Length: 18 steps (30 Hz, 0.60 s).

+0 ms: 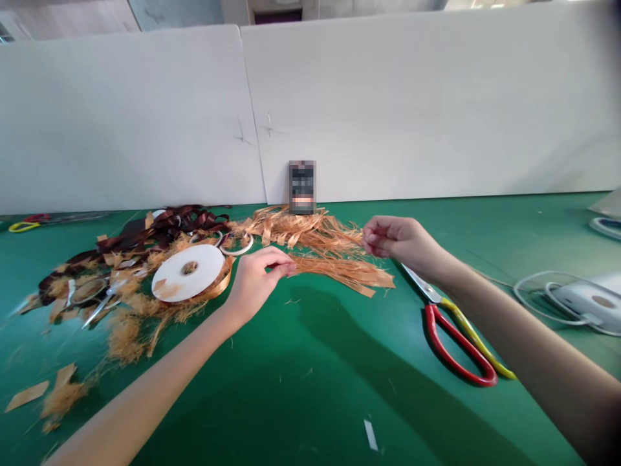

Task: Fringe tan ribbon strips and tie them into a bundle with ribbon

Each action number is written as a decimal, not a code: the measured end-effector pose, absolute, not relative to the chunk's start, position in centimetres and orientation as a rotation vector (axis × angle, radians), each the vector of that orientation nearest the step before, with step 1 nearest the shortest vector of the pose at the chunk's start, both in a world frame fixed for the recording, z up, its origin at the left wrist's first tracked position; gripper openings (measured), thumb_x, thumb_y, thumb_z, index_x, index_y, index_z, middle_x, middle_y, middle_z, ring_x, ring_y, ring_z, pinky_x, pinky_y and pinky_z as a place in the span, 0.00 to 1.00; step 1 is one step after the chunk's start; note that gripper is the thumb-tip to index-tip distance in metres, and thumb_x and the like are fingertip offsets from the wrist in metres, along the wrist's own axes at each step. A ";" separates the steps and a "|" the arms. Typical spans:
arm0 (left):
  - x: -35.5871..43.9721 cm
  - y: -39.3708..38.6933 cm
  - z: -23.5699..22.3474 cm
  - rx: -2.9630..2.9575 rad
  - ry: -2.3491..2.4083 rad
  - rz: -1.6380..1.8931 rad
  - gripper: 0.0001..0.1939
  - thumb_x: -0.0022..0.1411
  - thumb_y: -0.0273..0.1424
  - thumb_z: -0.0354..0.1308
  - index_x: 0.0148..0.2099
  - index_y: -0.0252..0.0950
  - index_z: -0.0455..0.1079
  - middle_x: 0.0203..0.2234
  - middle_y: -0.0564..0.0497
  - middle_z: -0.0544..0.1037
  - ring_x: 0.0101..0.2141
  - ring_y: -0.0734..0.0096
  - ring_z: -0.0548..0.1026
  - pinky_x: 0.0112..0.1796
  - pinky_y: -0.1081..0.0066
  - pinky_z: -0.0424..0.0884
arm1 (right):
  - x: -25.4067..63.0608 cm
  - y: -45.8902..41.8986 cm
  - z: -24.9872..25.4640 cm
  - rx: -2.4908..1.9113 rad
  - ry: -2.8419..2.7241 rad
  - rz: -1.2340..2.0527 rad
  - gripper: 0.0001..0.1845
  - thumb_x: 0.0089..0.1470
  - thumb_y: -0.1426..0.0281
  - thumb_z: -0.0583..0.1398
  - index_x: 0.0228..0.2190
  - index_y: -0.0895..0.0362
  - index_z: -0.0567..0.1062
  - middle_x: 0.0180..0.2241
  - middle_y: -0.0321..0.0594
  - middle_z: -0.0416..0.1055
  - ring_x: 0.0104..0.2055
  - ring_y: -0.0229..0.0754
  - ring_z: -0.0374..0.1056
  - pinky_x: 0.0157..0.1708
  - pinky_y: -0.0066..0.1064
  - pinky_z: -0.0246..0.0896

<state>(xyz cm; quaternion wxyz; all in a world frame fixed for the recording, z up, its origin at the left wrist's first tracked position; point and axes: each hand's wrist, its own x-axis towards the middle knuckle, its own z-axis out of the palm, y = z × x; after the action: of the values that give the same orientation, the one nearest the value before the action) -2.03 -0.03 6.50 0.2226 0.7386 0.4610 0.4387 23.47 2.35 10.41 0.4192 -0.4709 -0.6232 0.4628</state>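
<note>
My left hand (pixel 259 275) pinches one end of a frayed orange ribbon strip (pixel 330 264) just above the green table (pixel 310 369). Its fingers are closed. My right hand (pixel 398 241) pinches the other end of the same strip, fingers curled together. Between the hands the strip spreads into loose threads. A pile of shredded orange ribbon (pixel 295 230) lies just behind it. A white spool of orange ribbon (pixel 189 273) lies flat beside my left hand.
Red and yellow handled scissors (pixel 456 330) lie under my right forearm. Dark brown ribbon scraps (pixel 160 226) and small metal scissors (pixel 90 294) lie at the left. A white device with a cable (pixel 582 301) sits at the right. White partition boards (pixel 388 110) stand behind.
</note>
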 end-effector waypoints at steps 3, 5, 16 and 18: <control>-1.7 -0.3 6.9 2.010 1.243 1.241 0.11 0.58 0.36 0.60 0.25 0.38 0.73 0.26 0.50 0.78 0.29 0.68 0.75 0.34 0.69 0.70 | 23.3 2.4 9.9 -1.230 -1.617 1.141 0.10 0.42 0.69 0.64 0.19 0.58 0.67 0.18 0.34 0.66 0.21 0.31 0.56 0.21 0.27 0.50; -1.5 -0.3 7.1 2.005 1.223 1.249 0.11 0.58 0.35 0.60 0.25 0.38 0.73 0.26 0.51 0.77 0.29 0.68 0.74 0.34 0.69 0.69 | 23.3 2.3 9.8 -1.251 -1.636 1.114 0.08 0.43 0.70 0.63 0.20 0.58 0.68 0.18 0.34 0.66 0.19 0.30 0.54 0.20 0.26 0.48; -0.6 0.1 7.1 1.632 1.192 1.288 0.09 0.57 0.37 0.61 0.32 0.35 0.76 0.32 0.48 0.79 0.33 0.68 0.76 0.38 0.68 0.70 | 23.9 2.5 10.6 -1.312 -1.600 1.125 0.14 0.39 0.65 0.69 0.26 0.58 0.74 0.30 0.43 0.76 0.27 0.36 0.67 0.26 0.29 0.60; -0.1 0.4 7.3 1.494 1.156 1.305 0.10 0.57 0.37 0.61 0.34 0.35 0.76 0.34 0.47 0.79 0.35 0.67 0.77 0.40 0.68 0.71 | 23.4 2.6 10.5 -1.299 -1.716 1.147 0.19 0.36 0.65 0.71 0.33 0.57 0.76 0.38 0.45 0.76 0.40 0.44 0.70 0.39 0.36 0.65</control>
<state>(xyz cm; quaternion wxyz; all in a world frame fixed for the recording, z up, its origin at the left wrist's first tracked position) -0.05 0.37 7.28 0.4102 0.5935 0.4590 0.5185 23.39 2.64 10.48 0.3440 -0.5002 -0.6607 0.4415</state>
